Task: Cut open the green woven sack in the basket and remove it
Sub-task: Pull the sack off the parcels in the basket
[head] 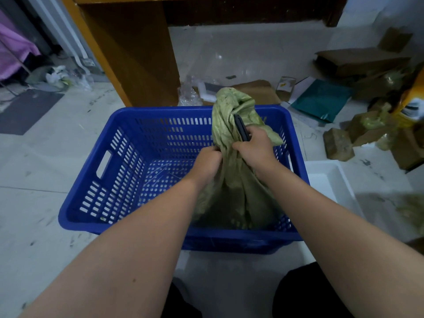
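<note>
basket: blue slotted plastic crate on the floor right in front of me; left and middle of its bottom look bare thru the holes, only the sack sits in the right part.
left hand: fist clamped on bunched sack fabric at the neck, prob to keep the cloth gathered and taut for the lift.
green woven sack: limp, crumpled, pulled up tall; top pokes above the far rim, bottom still inside the basket at right. Looks slack, so I judge it's mostly emptied; can't see any cut from here.
right hand: gripping the sack opposite the left, w/ a dark knife-like tool pinched in the same fist, pointing up and away from the cloth. Blade not visible.
white tray: just right of the basket, looks empty.
</note>
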The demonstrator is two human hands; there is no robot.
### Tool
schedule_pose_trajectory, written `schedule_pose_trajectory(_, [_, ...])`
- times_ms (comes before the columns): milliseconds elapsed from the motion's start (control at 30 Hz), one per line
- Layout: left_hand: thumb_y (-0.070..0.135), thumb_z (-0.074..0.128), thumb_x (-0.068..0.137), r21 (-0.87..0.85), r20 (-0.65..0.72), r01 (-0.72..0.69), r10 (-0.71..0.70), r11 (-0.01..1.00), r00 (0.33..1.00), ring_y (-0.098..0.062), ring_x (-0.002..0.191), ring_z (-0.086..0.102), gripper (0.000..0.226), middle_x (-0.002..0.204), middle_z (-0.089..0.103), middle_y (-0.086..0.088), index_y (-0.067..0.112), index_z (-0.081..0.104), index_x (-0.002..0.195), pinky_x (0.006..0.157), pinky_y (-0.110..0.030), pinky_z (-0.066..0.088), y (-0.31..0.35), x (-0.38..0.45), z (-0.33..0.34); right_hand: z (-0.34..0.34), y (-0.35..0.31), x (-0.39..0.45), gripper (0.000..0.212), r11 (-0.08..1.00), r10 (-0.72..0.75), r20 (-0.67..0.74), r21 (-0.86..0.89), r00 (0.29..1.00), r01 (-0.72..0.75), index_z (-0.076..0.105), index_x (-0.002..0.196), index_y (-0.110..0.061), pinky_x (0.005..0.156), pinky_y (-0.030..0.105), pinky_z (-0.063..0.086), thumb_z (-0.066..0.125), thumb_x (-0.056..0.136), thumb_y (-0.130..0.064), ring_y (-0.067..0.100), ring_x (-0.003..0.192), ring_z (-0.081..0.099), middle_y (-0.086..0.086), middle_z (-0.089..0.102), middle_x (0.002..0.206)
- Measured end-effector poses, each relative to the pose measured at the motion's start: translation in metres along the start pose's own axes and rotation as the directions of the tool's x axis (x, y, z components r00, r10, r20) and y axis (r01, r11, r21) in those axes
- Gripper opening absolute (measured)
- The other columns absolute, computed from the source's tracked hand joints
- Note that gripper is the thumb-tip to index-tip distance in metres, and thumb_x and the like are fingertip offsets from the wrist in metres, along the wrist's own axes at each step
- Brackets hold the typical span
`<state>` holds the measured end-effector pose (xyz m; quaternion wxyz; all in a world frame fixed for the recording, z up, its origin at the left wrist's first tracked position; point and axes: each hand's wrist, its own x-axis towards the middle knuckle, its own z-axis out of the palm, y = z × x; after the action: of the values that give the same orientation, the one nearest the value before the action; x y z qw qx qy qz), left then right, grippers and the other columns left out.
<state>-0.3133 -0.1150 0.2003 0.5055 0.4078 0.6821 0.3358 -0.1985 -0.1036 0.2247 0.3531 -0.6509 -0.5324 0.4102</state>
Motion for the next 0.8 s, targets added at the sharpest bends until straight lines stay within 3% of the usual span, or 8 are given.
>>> schedule_pose_trajectory(67, [-0.011, 0.042, 0.082, -0.229, 0.154, 0.109, -0.075, 0.967, 0.985, -0.021, 0.059, 0.067, 0.029, 0.062, 0.066, -0.008, 0.003, 0.065, 0.092, 0.047, -0.021, 0.053, 0.0, -0.007, 0.002, -0.004, -0.001, -0.001, 0.022, 1.0, -0.005, 0.002, -0.007, 1.0, 0.005, 0.064, 0.101, -0.011, 0.084, 0.044, 0.055, 0.064, 0.08, -0.004, 0.028, 0.093, 0.064, 0.012, 0.068, 0.101])
schedule_pose_trajectory(133, [-0.006, 0.047, 0.059, -0.218, 0.281, 0.168, -0.103, 0.962, 0.954, -0.03, 0.068, 0.066, 0.038, 0.074, 0.064, -0.018, -0.005, 0.062, 0.094, 0.052, -0.025, 0.055, -0.01, -0.002, 0.003, -0.008, -0.004, -0.003, 0.024, 0.999, -0.028, 0.019, -0.042, 0.999, 0.029, 0.067, 0.101, -0.006, 0.08, 0.041, 0.053, 0.064, 0.078, -0.002, 0.029, 0.092, 0.063, 0.014, 0.068, 0.099])
schedule_pose_trajectory(267, [0.024, 0.075, 0.029, 0.36, 0.317, 0.005, -0.127, 0.933, 0.94, -0.03, 0.105, 0.067, 0.087, 0.116, 0.069, -0.014, 0.013, 0.068, 0.115, 0.09, -0.044, 0.057, -0.024, 0.019, 0.003, -0.012, -0.008, -0.005, 0.02, 0.994, -0.05, 0.067, -0.095, 0.997, 0.056, 0.068, 0.097, -0.001, 0.062, 0.031, 0.043, 0.064, 0.078, 0.001, 0.026, 0.081, 0.059, 0.019, 0.068, 0.092])
schedule_pose_trajectory(367, [0.061, 0.07, 0.033, 0.615, 0.368, -0.223, -0.026, 0.756, 0.93, -0.025, 0.142, 0.034, 0.114, 0.149, 0.044, 0.0, 0.029, 0.051, 0.14, 0.12, -0.037, 0.022, -0.017, 0.022, 0.011, -0.013, -0.012, -0.004, 0.017, 0.995, -0.039, 0.074, -0.086, 0.996, 0.046, 0.066, 0.094, 0.005, 0.06, 0.029, 0.038, 0.063, 0.078, 0.001, 0.025, 0.074, 0.056, 0.017, 0.061, 0.08])
schedule_pose_trajectory(433, [0.055, 0.069, 0.046, 0.482, 0.335, -0.295, 0.138, 0.825, 0.932, -0.024, 0.142, 0.037, 0.101, 0.148, 0.048, -0.008, 0.015, 0.055, 0.137, 0.12, -0.04, 0.024, -0.013, 0.02, 0.018, -0.013, -0.014, -0.003, 0.018, 0.999, -0.024, 0.066, -0.04, 0.998, 0.027, 0.066, 0.095, 0.008, 0.062, 0.029, 0.041, 0.066, 0.079, -0.001, 0.025, 0.076, 0.057, 0.014, 0.06, 0.079])
schedule_pose_trajectory(567, [0.004, 0.065, 0.089, 0.204, 0.25, -0.358, 0.305, 0.911, 0.919, -0.03, 0.135, 0.047, 0.048, 0.143, 0.051, -0.019, 0.0, 0.051, 0.135, 0.114, -0.046, 0.034, -0.015, 0.017, 0.026, -0.012, -0.018, 0.002, 0.015, 0.999, -0.029, 0.112, -0.019, 0.993, 0.031, 0.061, 0.071, -0.013, 0.057, 0.027, 0.041, 0.071, 0.082, -0.013, 0.018, 0.069, 0.056, 0.002, 0.057, 0.068])
schedule_pose_trajectory(700, [0.002, 0.066, 0.082, -0.176, 0.062, -0.16, 0.173, 0.971, 0.983, -0.035, 0.116, 0.062, 0.038, 0.123, 0.064, -0.024, -0.002, 0.063, 0.119, 0.104, -0.053, 0.046, -0.006, 0.027, 0.015, -0.01, -0.027, 0.004, 0.022, 0.986, -0.135, 0.145, -0.079, 0.98, 0.147, 0.061, 0.084, -0.004, 0.064, 0.032, 0.04, 0.074, 0.077, -0.02, 0.021, 0.078, 0.055, 0.009, 0.058, 0.087])
schedule_pose_trajectory(800, [0.001, 0.061, 0.084, -0.486, 0.091, 0.011, 0.038, 0.874, 0.995, -0.034, 0.1, 0.068, 0.037, 0.117, 0.066, -0.026, -0.006, 0.063, 0.121, 0.087, -0.046, 0.058, 0.02, 0.025, -0.004, -0.011, -0.031, 0.003, 0.03, 0.981, -0.157, 0.087, -0.104, 0.984, 0.166, 0.065, 0.101, -0.007, 0.075, 0.034, 0.043, 0.073, 0.074, -0.016, 0.023, 0.092, 0.054, 0.009, 0.056, 0.107])
